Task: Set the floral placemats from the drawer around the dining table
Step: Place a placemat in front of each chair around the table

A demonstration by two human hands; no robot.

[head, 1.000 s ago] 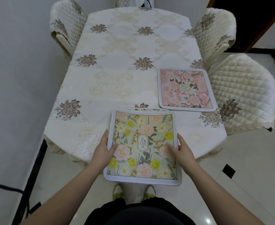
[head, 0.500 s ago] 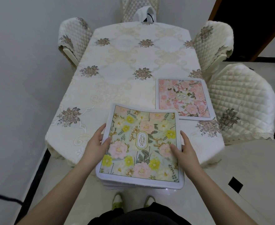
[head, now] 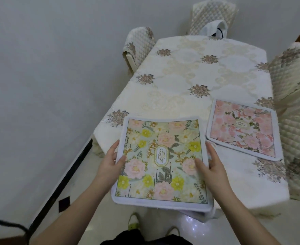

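Note:
I hold a stack of floral placemats (head: 163,156) in front of me, above the near left corner of the dining table (head: 190,82). The top mat is green and yellow with pink flowers and a "GARDEN" label. My left hand (head: 110,161) grips the stack's left edge and my right hand (head: 211,165) grips its right edge, thumbs on top. More mats show under the stack's lower right corner. A pink floral placemat (head: 243,129) lies flat on the table at the right side, near a chair.
The table wears a cream cloth with brown flower motifs. Quilted chairs stand at the far left (head: 138,45), the far end (head: 214,16) and along the right (head: 296,121). A white wall runs close along the left. A black cable (head: 7,225) lies on the floor.
The view has swung left and I have shifted toward the table's left side. The stack stays in both hands and now sits higher, over the table's near left corner.

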